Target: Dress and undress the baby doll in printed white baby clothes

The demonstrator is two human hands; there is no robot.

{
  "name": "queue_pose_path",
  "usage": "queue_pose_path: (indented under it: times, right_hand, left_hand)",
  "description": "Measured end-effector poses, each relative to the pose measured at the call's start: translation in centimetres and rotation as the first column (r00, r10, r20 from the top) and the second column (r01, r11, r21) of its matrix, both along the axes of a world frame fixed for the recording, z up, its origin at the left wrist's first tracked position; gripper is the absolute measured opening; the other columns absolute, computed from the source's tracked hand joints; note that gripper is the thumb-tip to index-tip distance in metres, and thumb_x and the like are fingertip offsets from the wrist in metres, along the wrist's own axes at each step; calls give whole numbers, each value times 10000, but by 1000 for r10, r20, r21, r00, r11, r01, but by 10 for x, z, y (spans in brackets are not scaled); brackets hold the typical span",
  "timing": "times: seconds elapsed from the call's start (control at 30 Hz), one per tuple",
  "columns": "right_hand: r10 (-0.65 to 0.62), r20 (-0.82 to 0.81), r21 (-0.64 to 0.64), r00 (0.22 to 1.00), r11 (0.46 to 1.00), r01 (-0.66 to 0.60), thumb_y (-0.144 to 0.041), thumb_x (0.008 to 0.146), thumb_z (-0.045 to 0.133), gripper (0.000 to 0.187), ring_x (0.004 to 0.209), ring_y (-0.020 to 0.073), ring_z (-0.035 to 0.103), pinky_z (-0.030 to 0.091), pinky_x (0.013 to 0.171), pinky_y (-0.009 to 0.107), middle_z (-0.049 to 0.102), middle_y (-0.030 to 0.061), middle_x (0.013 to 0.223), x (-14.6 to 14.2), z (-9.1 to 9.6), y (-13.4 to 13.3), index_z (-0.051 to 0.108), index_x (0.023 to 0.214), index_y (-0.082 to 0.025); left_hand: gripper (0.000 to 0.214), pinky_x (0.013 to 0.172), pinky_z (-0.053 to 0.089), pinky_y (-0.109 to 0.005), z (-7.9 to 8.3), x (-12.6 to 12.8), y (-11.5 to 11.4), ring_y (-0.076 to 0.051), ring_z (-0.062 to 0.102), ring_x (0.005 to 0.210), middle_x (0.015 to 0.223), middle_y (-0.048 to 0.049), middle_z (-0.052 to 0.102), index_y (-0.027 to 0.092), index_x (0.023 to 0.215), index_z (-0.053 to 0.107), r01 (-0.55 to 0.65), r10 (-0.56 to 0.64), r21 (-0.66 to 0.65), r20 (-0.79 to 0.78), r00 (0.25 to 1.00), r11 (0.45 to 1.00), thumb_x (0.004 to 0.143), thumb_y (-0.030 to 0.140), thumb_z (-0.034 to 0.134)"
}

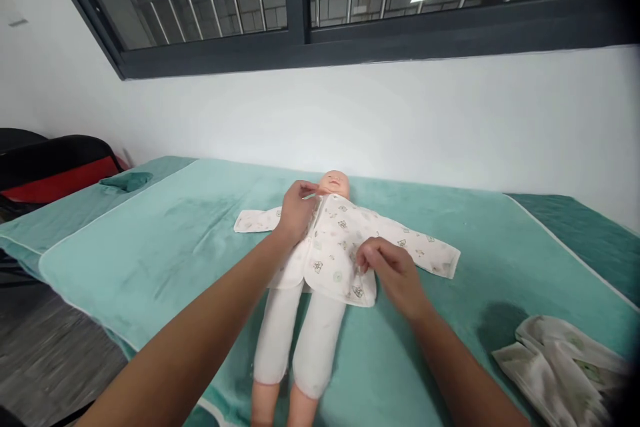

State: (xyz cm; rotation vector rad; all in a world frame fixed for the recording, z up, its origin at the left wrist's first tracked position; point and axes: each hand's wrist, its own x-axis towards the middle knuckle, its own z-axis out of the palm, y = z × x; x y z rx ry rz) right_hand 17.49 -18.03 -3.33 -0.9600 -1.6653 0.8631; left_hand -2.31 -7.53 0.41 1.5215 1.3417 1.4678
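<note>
A baby doll point(334, 183) lies on its back on a teal blanket point(175, 240), head toward the wall, legs toward me. It wears a white printed shirt point(345, 233) with both sleeves spread out. My left hand point(296, 212) pinches the shirt's front edge at the collar, just below the doll's chin. My right hand point(387, 265) is closed on the shirt's front near its lower hem, at the doll's waist.
A folded white printed garment point(560, 357) lies on the blanket at the lower right. A small teal cloth point(127, 180) sits at the far left. A dark chair with a red cushion point(55, 170) stands left of the bed. A white wall and barred window are behind.
</note>
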Motion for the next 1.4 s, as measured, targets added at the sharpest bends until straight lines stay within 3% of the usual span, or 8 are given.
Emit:
queue_pose_path:
  times: [0.13,0.2,0.27,0.5,0.77,1.03,1.23,1.4]
  right_hand:
    - [-320,393,-87,862,920,382,-576,963,355,543,615,188,556,376,637,330,617,36,625,26,-12,21,566,614,-218]
    - [-314,585,-149,748,865,479,-617,953,307,606,613,213,569,368,647,358,641,64,625,36,-15,27,578,580,-224]
    - [-270,639,-218,720,835,506,-646,939,299,626,621,234,586,377,662,377,648,75,607,41,-18,30,593,574,-232]
    - [-106,174,-273,979,950,152,-571,893,509,377,850,234,648,482,790,352,710,30,871,16,-29,29,665,910,-228]
    - [-31,-142,-131,989,991,12,-465,907,562,517,1376,218,411,323,1152,375,501,52,1456,16,-30,38,503,1373,-247]
    - [-153,-147,-388,977,918,85,-418,836,645,511,936,256,678,532,884,427,720,71,1056,22,-40,41,527,1287,-208]
    - [-52,-155,-479,986,877,-29,-396,803,671,599,807,228,684,548,702,375,730,55,1000,28,-40,24,462,1334,-216]
    - [-211,-81,-475,974,867,148,-472,851,614,529,642,205,618,524,621,370,667,7,757,27,-38,-3,477,1293,-217]
  left_hand:
    - [159,871,443,-322,-16,-36,-17,-193,612,964,1009,-43,679,212,910,584,-157,147,-56,-147,978,986,800,327,589]
    - [221,823,440,-335,-29,-56,-30,-212,610,892,921,-33,686,214,880,597,-185,135,-158,-286,949,970,837,426,548]
    - [325,778,438,-345,-39,-72,-43,-235,607,837,847,-41,690,202,818,619,-181,97,-230,-333,938,956,837,515,536]
    - [520,863,460,-315,-37,-64,-57,-246,604,1065,1149,-64,678,203,1089,641,51,-76,-328,-64,995,943,828,640,535]
    - [620,981,458,-328,-52,-29,-23,-244,556,1235,1399,-99,557,241,1312,537,112,-53,-291,204,978,950,815,603,615]
    - [486,946,464,-338,-62,-38,-25,-241,608,1122,1222,-74,676,216,1148,659,49,-37,-217,59,998,975,846,584,561]
    - [541,642,462,-280,-65,-51,-45,-185,630,728,863,-35,711,208,1201,619,180,-125,-281,203,971,943,794,564,632]
    - [404,516,364,-248,-65,-66,-79,-125,486,565,734,16,599,258,1180,623,176,-118,-287,208,971,942,847,483,585]
